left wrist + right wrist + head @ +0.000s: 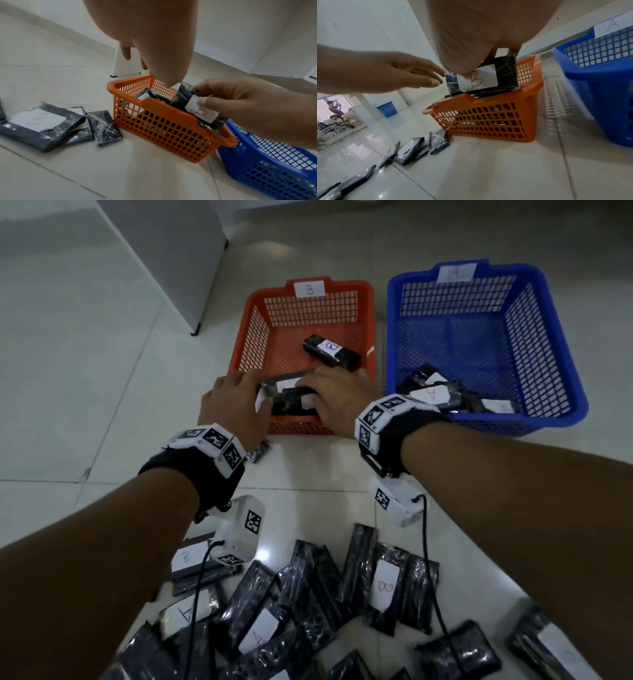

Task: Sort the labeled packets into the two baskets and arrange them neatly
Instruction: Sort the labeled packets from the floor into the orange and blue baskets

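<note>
A white tag on the orange basket [368, 302] far rim reads "B". The blue basket [590, 75] tag, upper right of the right wrist frame, reads "A". The held packet [488, 77] label reads "B". Floor packet [385, 587], lower centre, reads "B".

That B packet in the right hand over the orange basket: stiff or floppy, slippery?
Probably fairly stiff: the B packet stands flat and unbent though the right hand holds it only at the top. Its glossy, crinkled wrap looks slick, so likely slippery. Flat-sided, so it shouldn't roll, but on edge in the orange basket it may tip.
</note>
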The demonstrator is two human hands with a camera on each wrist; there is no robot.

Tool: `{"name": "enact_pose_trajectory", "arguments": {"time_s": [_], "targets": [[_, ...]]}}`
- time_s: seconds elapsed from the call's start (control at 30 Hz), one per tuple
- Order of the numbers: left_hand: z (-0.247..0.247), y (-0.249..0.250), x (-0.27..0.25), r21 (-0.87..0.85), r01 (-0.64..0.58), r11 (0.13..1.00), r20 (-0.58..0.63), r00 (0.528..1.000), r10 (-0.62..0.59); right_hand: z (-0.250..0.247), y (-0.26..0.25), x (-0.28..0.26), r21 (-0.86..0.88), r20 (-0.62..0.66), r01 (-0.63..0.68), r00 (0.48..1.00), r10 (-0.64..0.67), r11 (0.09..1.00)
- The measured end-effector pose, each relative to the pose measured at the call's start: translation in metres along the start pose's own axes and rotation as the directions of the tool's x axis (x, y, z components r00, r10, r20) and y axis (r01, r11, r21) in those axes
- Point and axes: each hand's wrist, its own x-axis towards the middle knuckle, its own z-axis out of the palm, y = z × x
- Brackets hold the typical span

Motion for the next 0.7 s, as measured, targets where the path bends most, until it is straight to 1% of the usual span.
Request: {"name": "enact_pose_trajectory", "arguments": {"time_s": [0.07,0.13,0.2,0.27,0.33,0.43,0.47,0.5,0.53,0.6,0.63,0.67,0.7], "targets": [[-0.004,-0.002,-0.004,-0.015,-0.047,0.999,-0.009,0.999,0.047,0.006,-0.002,0.006,-0.033,0.004,-0.054,0.999,0.054,0.998],[-0.004,0.001,-0.005,-0.039,-0.074,0.997,-0.022,0.997,0.073,0.010,0.000,0.005,-0.029,-0.065,-0.110,0.992,0.108,0.993],[-0.002,0.012,-0.007,-0.073,-0.123,0.990,-0.042,0.992,0.120,0.008,0.006,-0.008,-0.028,-0.146,-0.127,0.982,0.121,0.992],[0.001,0.028,-0.008,-0.106,-0.187,0.977,-0.062,0.982,0.181,0.000,0.015,-0.028,-0.025,-0.186,-0.117,0.976,0.110,0.993],[0.005,0.048,-0.014,-0.133,-0.252,0.958,-0.069,0.967,0.245,-0.007,0.024,-0.056,0.014,-0.203,-0.106,0.973,0.106,0.994],[0.018,0.082,-0.031,-0.201,-0.350,0.915,-0.030,0.936,0.351,-0.012,0.040,-0.110,-0.003,-0.185,-0.093,0.979,0.091,0.996],[0.023,0.092,-0.040,-0.232,-0.366,0.901,0.021,0.925,0.380,-0.012,0.046,-0.131,-0.024,-0.152,-0.106,0.983,0.102,0.994],[0.028,0.100,-0.050,-0.254,-0.363,0.897,0.104,0.911,0.398,-0.011,0.052,-0.151,-0.038,-0.091,-0.126,0.988,0.122,0.991],[0.034,0.107,-0.061,-0.255,-0.343,0.904,0.214,0.892,0.398,-0.010,0.056,-0.170,-0.038,-0.009,-0.139,0.990,0.139,0.990],[0.045,0.116,-0.082,-0.176,-0.278,0.944,0.445,0.833,0.328,-0.007,0.061,-0.204,-0.026,0.145,-0.154,0.977,0.156,0.988],[0.049,0.117,-0.092,-0.107,-0.254,0.961,0.548,0.791,0.270,-0.003,0.061,-0.217,-0.018,0.215,-0.164,0.963,0.164,0.986],[0.053,0.118,-0.102,-0.047,-0.250,0.967,0.621,0.751,0.224,0.002,0.059,-0.226,-0.009,0.276,-0.168,0.947,0.164,0.986],[0.058,0.117,-0.110,-0.008,-0.257,0.966,0.663,0.722,0.197,0.007,0.056,-0.231,-0.005,0.321,-0.162,0.934,0.155,0.987]]}}
